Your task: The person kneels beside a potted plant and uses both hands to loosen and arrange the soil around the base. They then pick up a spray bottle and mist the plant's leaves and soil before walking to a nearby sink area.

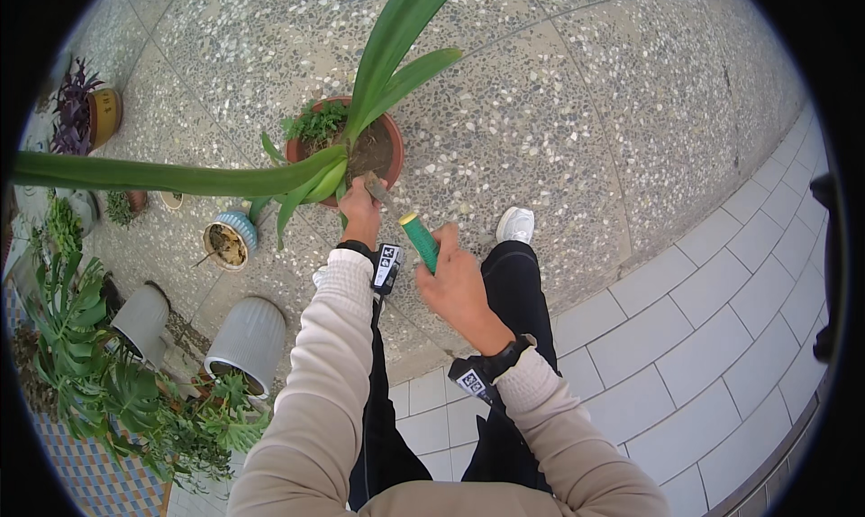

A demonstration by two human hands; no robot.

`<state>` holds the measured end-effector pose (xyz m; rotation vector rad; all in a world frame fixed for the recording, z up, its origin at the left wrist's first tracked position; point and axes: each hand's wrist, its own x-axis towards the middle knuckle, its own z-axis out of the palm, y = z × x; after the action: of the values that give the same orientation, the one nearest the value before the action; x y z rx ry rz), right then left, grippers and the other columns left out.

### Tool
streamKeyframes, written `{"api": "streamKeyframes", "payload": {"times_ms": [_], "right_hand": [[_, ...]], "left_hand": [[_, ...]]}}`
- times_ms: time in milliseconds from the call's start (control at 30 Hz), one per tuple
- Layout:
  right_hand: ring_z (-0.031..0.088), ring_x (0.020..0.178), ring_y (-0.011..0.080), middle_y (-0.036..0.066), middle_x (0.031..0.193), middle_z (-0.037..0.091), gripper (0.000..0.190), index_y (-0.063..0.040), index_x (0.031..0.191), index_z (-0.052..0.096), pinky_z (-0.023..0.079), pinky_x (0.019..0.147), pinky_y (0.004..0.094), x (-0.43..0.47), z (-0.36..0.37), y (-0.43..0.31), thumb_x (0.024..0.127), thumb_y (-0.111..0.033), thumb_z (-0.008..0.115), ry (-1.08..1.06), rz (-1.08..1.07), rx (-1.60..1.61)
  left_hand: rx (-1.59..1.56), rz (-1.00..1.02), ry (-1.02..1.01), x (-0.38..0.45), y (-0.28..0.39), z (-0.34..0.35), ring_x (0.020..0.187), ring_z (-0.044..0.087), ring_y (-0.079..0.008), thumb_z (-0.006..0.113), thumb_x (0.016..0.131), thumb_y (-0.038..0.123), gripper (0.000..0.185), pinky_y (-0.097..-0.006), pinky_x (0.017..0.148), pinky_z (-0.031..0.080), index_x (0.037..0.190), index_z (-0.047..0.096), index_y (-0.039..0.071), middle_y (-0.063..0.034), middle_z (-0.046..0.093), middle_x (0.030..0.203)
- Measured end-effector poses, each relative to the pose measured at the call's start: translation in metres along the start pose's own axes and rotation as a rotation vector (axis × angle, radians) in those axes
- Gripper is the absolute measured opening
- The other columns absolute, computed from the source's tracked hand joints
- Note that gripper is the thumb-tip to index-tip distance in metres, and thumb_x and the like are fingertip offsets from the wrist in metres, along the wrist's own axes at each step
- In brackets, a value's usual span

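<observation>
My right hand (pixel 454 288) grips the green handle of a small hand trowel (pixel 419 240). The trowel's soil-smeared metal blade points up and left, its tip by the fingers of my left hand (pixel 361 207). That hand is curled at the near rim of a reddish-brown flowerpot (pixel 399 148); whether it pinches the blade, a leaf or nothing is hidden. In the pot's brown soil (pixel 374 150) stands a plant with long strap-like leaves (pixel 378 71), one stretching far left. Small green leafy growth (pixel 319 121) fills the pot's upper left part.
A small blue-and-white pot (pixel 250 229) with dry matter stands left of my left wrist. Lower left are ribbed grey planters (pixel 250 334) and a monstera (pixel 74 321). A yellow pot (pixel 105 117) holds a purple plant. Pebbled paving (pixel 500 131) meets pale tiles (pixel 649 361) at a low step.
</observation>
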<state>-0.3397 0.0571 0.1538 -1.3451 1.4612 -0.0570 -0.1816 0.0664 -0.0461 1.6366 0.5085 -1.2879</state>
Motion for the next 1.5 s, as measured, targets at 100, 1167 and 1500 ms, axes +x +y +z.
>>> {"api": "streamKeyframes", "payload": {"times_ms": [100,1167,1500], "right_hand": [[0.056,0.063,0.0425,0.025,0.065,0.055,0.042,0.004,0.107,0.035,0.045,0.058,0.048,0.002,-0.003,0.003,0.072,-0.007,0.055,-0.002,-0.003,0.003],[0.055,0.073,0.0449,0.026,0.078,0.055,0.037,0.0,0.101,0.034,0.043,0.066,0.0486,0.01,-0.021,-0.027,0.071,-0.009,0.055,-0.024,0.061,0.053],[0.059,0.061,0.034,0.02,0.067,0.057,0.034,0.004,0.101,0.045,0.045,0.053,0.0431,0.021,-0.024,0.018,0.069,-0.005,0.055,0.227,0.048,0.222]], "left_hand": [[-0.108,-0.038,-0.117,0.004,-0.005,0.0,0.075,0.062,-0.0211,0.054,0.084,0.008,0.018,-0.0276,0.067,0.052,0.096,0.055,-0.005,-0.0149,0.063,0.09],[0.031,-0.075,0.14,-0.019,0.018,0.008,0.068,0.062,-0.0219,0.064,0.078,0.004,0.017,-0.0285,0.057,0.053,0.089,0.053,-0.002,-0.0112,0.06,0.079],[0.503,0.098,0.014,-0.008,0.029,-0.003,0.066,0.057,-0.0183,0.052,0.084,0.006,0.011,-0.0293,0.057,0.047,0.08,0.057,-0.003,-0.0135,0.061,0.083]]}}
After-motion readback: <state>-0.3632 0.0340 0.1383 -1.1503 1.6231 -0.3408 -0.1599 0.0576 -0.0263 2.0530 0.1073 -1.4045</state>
